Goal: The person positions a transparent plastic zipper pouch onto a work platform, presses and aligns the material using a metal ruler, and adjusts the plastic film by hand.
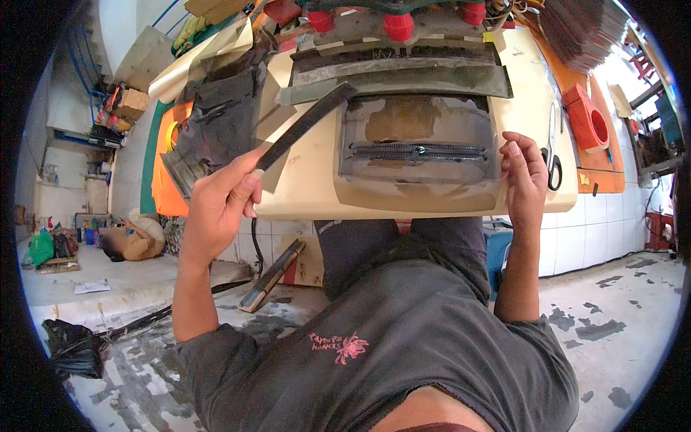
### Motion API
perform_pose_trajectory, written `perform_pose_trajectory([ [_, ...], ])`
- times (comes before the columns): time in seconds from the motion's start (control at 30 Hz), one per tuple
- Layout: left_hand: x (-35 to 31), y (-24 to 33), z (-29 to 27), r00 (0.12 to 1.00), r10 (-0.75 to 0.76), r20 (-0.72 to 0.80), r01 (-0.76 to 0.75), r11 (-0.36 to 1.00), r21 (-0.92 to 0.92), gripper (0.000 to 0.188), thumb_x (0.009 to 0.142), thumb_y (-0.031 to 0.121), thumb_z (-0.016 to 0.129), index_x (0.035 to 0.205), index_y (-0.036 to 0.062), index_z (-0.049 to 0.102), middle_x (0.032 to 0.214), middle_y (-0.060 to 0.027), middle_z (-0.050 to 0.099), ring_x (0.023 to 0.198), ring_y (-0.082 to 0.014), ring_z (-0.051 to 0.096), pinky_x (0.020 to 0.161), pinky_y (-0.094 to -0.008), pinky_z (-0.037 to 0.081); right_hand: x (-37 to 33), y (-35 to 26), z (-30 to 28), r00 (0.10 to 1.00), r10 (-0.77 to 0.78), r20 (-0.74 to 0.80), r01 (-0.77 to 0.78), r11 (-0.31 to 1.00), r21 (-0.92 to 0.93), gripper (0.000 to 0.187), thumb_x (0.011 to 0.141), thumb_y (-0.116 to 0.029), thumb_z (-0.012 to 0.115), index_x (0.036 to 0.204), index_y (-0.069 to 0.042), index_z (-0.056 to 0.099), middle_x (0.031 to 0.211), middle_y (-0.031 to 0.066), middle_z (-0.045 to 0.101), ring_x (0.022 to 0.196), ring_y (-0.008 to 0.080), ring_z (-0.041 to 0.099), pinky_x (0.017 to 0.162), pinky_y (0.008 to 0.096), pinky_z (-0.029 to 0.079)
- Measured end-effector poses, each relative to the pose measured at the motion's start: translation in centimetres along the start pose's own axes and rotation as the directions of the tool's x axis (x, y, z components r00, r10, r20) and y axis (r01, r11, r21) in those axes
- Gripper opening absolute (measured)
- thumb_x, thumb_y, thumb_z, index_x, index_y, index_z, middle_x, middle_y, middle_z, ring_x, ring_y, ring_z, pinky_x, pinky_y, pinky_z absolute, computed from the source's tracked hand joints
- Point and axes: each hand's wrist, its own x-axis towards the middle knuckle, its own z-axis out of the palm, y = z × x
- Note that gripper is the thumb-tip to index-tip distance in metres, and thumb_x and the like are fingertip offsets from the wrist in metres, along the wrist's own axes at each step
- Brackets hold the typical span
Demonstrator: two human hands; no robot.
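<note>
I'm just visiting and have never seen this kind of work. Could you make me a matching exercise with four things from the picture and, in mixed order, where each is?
Things
1. Dark strip
2. Scissors
3. Zipper
4. Yellow roll

Places
A. Running across the smoky panel that lies between the two hands
B. At the far left of the worktop, by some orange material
C. Held in the left hand
D. Just to the right of the right hand

Right pairs: 1-C, 2-D, 3-A, 4-B.
</note>
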Motion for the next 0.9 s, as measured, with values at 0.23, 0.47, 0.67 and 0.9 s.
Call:
perform_pose_trajectory([
  [0.23, -0.2, -0.5, 1.1, 0.971, -0.006, 0.238, -0.017, 0.995, 0.093, 0.029, 0.100, 0.017, 0.061, 0.126, 0.0078, 0.069, 0.062, -0.0048, 0.058, 0.053, -0.0109, 0.055, 0.052, -0.0285, 0.045, -0.1, -0.1, 0.0, 0.999, -0.040, -0.017, 0.040, 0.999, -0.024, 0.029, 0.102, -0.025, 0.060, 0.117, -0.001, 0.066, 0.097, 0.0001, 0.062, 0.084, 0.0068, 0.052, 0.076, 0.0220, 0.042],
  [0.47, 0.2, 2.0, 4.8, 0.928, 0.128, 0.351, -0.142, 0.990, 0.015, 0.031, 0.090, 0.013, 0.068, 0.121, 0.0106, 0.072, 0.081, -0.0143, 0.068, 0.069, -0.0302, 0.066, 0.066, -0.0356, 0.052, -1.3, -2.1, 0.2, 0.981, -0.169, -0.098, 0.160, 0.983, -0.088, 0.022, 0.101, -0.019, 0.062, 0.111, 0.000, 0.066, 0.097, -0.0005, 0.063, 0.082, 0.0047, 0.051, 0.071, 0.0201, 0.040],
  [0.67, 0.7, 4.1, 8.5, 0.917, 0.253, 0.309, -0.270, 0.963, 0.014, 0.037, 0.090, 0.016, 0.070, 0.127, 0.0146, 0.069, 0.079, -0.0098, 0.065, 0.067, -0.0288, 0.064, 0.061, -0.0391, 0.051, -3.6, -7.6, 0.0, 0.882, -0.321, 0.345, 0.404, 0.891, -0.206, 0.025, 0.095, -0.019, 0.070, 0.110, 0.000, 0.068, 0.099, 0.0064, 0.067, 0.087, 0.0124, 0.060, 0.073, 0.0259, 0.046],
  [0.9, 2.3, 5.5, 9.7, 0.928, 0.199, 0.315, -0.254, 0.956, 0.145, 0.037, 0.088, 0.027, 0.073, 0.121, 0.0102, 0.070, 0.086, -0.0123, 0.069, 0.073, -0.0281, 0.068, 0.067, -0.0370, 0.052, -4.7, -7.7, 1.1, 0.916, -0.071, 0.394, 0.208, 0.926, -0.316, 0.022, 0.089, -0.012, 0.075, 0.108, 0.000, 0.071, 0.087, 0.0035, 0.070, 0.072, 0.0077, 0.058, 0.062, 0.0225, 0.043],
])
